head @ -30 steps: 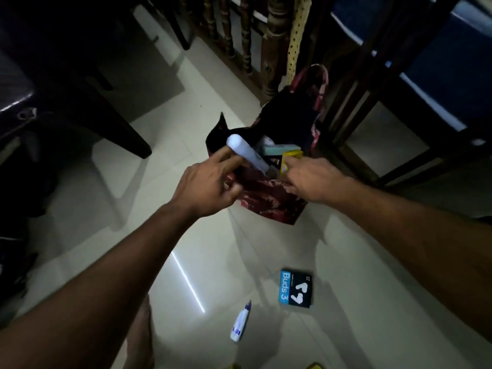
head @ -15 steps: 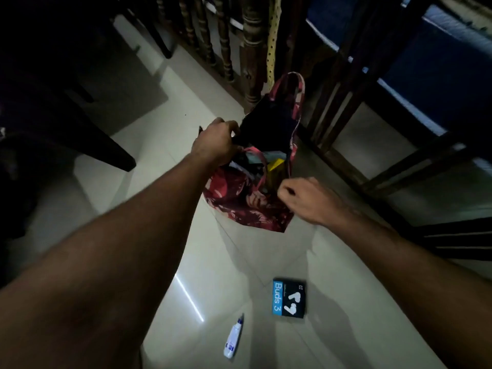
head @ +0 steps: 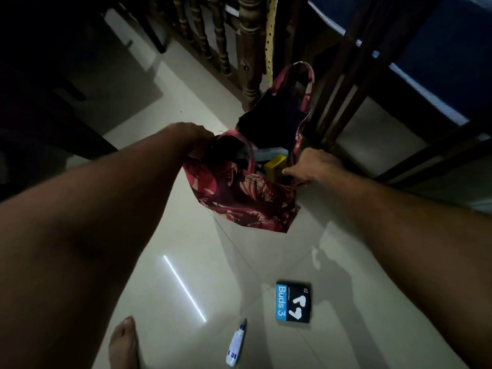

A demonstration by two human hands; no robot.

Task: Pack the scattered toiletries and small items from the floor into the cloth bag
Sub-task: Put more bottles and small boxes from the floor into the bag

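Head view, cloth bag (head: 247,201): red patterned, mouth open, standing on the pale floor (head: 186,235) at about 12 o'clock from the person, one handle loop (head: 306,81) rising at its far side.
Head view, bag contents: a yellow box (head: 277,166) and a pale blue item (head: 269,153) show in the mouth (the rest is too dark to make out).
Head view, left hand (head: 195,137): at the bag's 9 o'clock edge, fingers curled into the rim cloth, holding the mouth open.
Head view, right hand (head: 314,166): at the bag's 3 o'clock edge, thumb and fingers pinching the rim beside the yellow box.
Head view, earbuds box (head: 292,302): flat on the floor at 6 o'clock from the bag, well apart, long axis running roughly 12 to 6.
Head view, small white bottle (head: 235,344): lying just beside the earbuds box at its 7 o'clock, capped tip toward 12.
Nearer hand (judgement): the right forearm passes close by the earbuds box, so the right hand has the shorter reach back.
Next move (judgement): one hand lets go of the rim and draws back toward 6 o'clock.
Other: a bare foot (head: 123,344) at the lower edge.
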